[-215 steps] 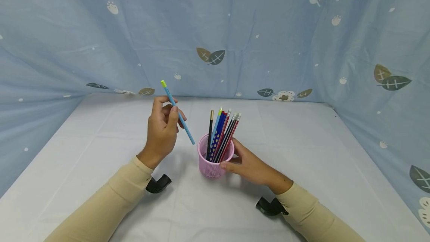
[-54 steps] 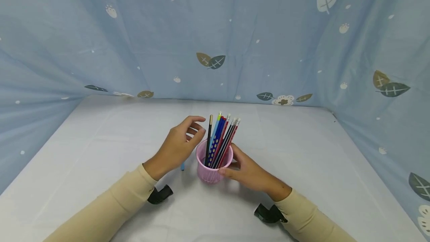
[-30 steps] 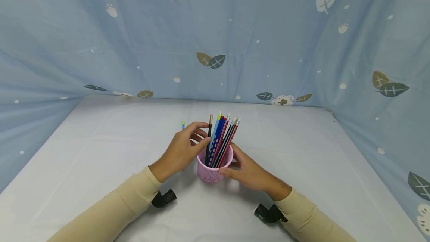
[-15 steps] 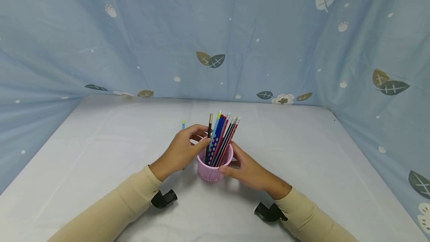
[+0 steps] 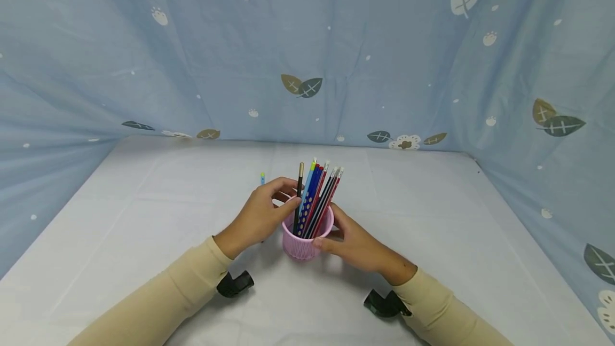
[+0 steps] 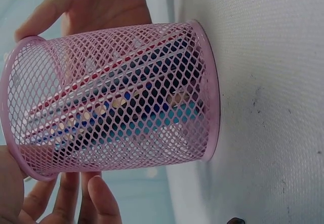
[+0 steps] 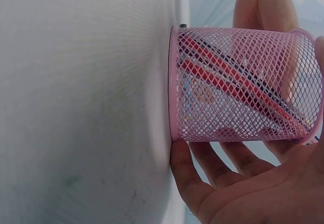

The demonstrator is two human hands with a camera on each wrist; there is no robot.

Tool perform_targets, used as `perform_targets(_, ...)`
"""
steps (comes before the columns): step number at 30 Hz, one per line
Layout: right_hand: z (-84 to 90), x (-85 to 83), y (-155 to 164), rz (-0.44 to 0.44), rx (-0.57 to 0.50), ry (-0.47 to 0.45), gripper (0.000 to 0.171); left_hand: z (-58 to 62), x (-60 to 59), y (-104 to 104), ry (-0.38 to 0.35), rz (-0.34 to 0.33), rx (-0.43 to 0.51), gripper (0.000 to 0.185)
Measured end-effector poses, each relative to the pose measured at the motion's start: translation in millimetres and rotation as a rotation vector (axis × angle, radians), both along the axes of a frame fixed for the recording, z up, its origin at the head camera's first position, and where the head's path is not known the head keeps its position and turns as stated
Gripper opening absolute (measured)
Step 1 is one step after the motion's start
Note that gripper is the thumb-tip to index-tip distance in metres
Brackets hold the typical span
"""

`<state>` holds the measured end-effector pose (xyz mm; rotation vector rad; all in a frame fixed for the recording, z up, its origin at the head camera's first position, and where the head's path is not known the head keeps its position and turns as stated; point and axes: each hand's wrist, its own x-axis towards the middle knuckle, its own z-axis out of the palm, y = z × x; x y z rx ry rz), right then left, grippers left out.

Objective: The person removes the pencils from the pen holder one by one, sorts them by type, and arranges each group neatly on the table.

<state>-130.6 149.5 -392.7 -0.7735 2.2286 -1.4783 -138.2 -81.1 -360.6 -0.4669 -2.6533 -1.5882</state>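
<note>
A pink mesh pencil cup stands on the white-covered table, holding several pencils. My right hand grips the cup's right side, thumb over the front rim and fingers behind; the right wrist view shows its fingers against the mesh. My left hand reaches over the left rim. Its thumb and index finger pinch a black pencil with a gold end, which stands in the cup; the exact contact is partly hidden. Behind the left hand a light blue pencil lies on the table, its middle covered.
A blue curtain with leaf prints hangs behind and beside the table. Black wrist-worn devices sit under both sleeves, close to the tabletop.
Earlier my left hand held the light blue pencil in the air; now that pencil lies on the table. The left hand has moved right to the black pencil. The right hand keeps its grip.
</note>
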Motion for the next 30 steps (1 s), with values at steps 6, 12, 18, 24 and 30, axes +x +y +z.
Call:
perform_targets(6, 0.6, 0.2, 0.3, 0.006, -0.007, 0.002, 0.080, 0.5, -0.4, 0.7, 0.008, 0.001, -0.003, 0.031)
perform_targets(12, 0.6, 0.1, 1.1, 0.005, 0.001, 0.006, 0.080, -0.7, -0.7, 1.2, 0.021, -0.001, 0.006, 0.031)
perform_targets(18, 0.9, -0.2, 1.7, 0.000, 0.003, 0.008, 0.080, -1.8, -1.4, 2.3, 0.049, 0.015, 0.006, 0.030)
perform_targets(24, 2.4, 1.7, 0.5, -0.003, 0.002, -0.003, 0.080, -2.3, -1.1, 0.2, 0.108, 0.028, -0.009, 0.030)
perform_targets(30, 3.0, 2.8, -1.2, -0.004, 0.006, -0.009, 0.080, -1.8, -0.3, -2.9, 0.133, 0.032, -0.022, 0.032)
